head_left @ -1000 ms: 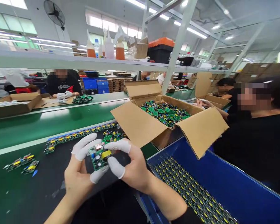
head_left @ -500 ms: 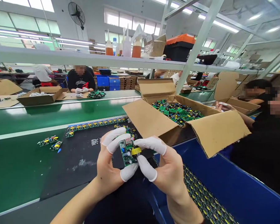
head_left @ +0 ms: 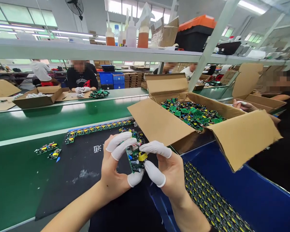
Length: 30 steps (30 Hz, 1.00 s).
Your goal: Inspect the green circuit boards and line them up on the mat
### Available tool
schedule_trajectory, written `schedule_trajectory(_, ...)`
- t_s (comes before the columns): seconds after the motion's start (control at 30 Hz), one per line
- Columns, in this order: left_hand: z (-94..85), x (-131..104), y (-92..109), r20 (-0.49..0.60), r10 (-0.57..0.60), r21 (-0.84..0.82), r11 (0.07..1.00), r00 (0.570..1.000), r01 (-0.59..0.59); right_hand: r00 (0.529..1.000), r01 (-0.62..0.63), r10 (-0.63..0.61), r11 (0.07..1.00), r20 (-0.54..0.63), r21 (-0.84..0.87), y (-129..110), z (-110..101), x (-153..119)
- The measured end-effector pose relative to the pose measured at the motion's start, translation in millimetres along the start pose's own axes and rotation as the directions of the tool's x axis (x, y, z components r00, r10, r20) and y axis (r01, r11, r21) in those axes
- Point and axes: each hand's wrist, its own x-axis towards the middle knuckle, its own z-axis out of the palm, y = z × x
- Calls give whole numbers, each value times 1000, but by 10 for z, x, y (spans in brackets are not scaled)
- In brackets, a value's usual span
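A small green circuit board (head_left: 133, 158) with a yellow part, a blue part and a metal socket is held up in front of me, tilted. My left hand (head_left: 119, 161) grips its left side, white-covered fingertips at the top and thumb at the bottom edge. My right hand (head_left: 165, 164) pinches it at the right, around the yellow part, also with white covers on finger and thumb. Beneath and beyond lies a black mat (head_left: 79, 161). A row of similar boards (head_left: 99, 128) runs along its far edge, with more boards partly hidden behind my fingers.
An open cardboard box (head_left: 159, 120) full of boards stands at the right. Below it, a blue bin (head_left: 222, 174) holds rows of boards. Loose boards (head_left: 48, 148) lie at the left. A shelf (head_left: 87, 51) crosses above. A person (head_left: 82, 77) sits opposite; another is at the right.
The view has shifted, bringing the box and shelf nearer. The board has turned slightly between my fingers; both hands still hold it.
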Motion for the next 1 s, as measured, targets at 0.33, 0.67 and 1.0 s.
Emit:
schedule_trajectory(0.33,-168,-134,-415,51,-200,16,980,979,199,943,-329,301,901,140,281,611,243,61)
schedule_trajectory(0.67,-425,-719,-776,-101,-643,-104,765,759,635,675,-737,610,535,414,413,989,776,-10)
schedule_trajectory(1.0,-658,-918,-955,-217,-798,-225,601,562,767,611,-717,616,697,498,17,1344,837,89)
